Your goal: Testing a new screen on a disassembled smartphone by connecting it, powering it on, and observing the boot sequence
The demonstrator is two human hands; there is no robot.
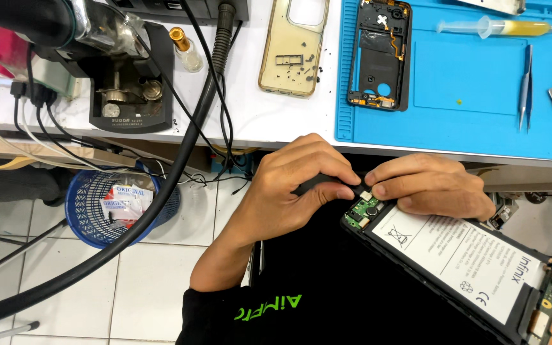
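Head view: opened black smartphone with white battery and exposed green circuit board point(455, 255) held over lap below white bench edge. Left hand point(289, 191) fingers pinched on small dark tool point(327, 185) at board end; right hand point(432, 185) fingertips clamped on phone's top corner. Likely light, rigid, fragile: grip frame edges, not board

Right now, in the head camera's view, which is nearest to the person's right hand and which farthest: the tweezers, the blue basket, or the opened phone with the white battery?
1. Opened phone: directly under the right hand, whose fingers touch its top end.
2. Tweezers: up and to the right, on the blue mat.
3. Blue basket: far left, down on the floor.
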